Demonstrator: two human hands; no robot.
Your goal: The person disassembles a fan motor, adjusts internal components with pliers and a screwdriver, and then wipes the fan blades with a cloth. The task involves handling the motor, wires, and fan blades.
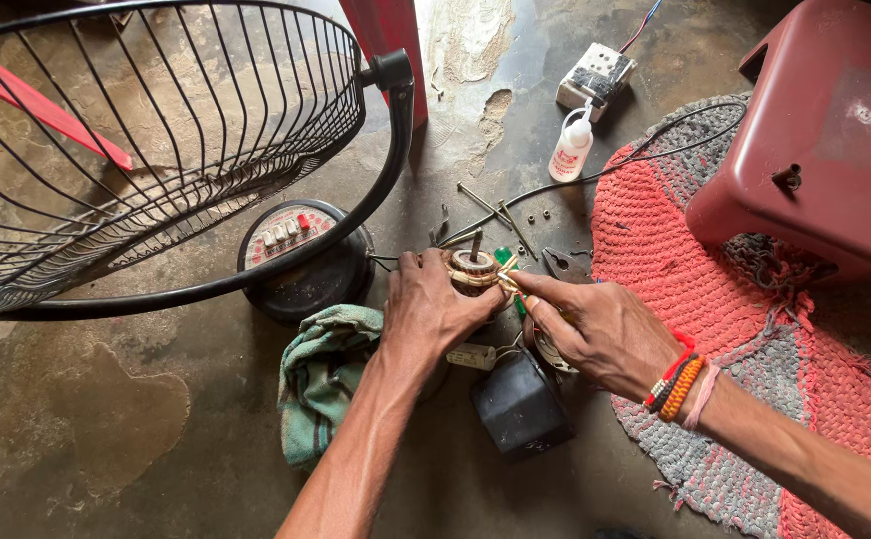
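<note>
Fan repair on the floor, motor guts out. Left hand [426, 309] wrapped shut around the small fan motor [473, 268], fingers curled over the copper winding, pinning it low on the concrete floor [86, 429] just right of the round fan base [301, 262]. Right hand [600, 329] pinched closed on a thin tool, looks like a green-handled screwdriver [507, 269], tip right at the winding edge. Can't tell exactly what the tip touches, too small.

To do this bit well, probably: keep the motor clamped so it can't roll, work the tip gently, stay off the thin copper wire since a slip could nick it. Loose screws [545, 214] close by, easy to scatter with an elbow.

Surroundings, big to small: stained, patchy concrete; black wire fan guard [156, 130] tilted at upper left; dark red plastic stool [825, 150] at right, standing on a red and grey woven mat [655, 240]; green checked rag [321, 374] under the left wrist; black box-like part [520, 404] below the hands; white switch box [595, 75] with wires up top; small white squeeze bottle [570, 148]; pliers [565, 265] beside the mat.
</note>
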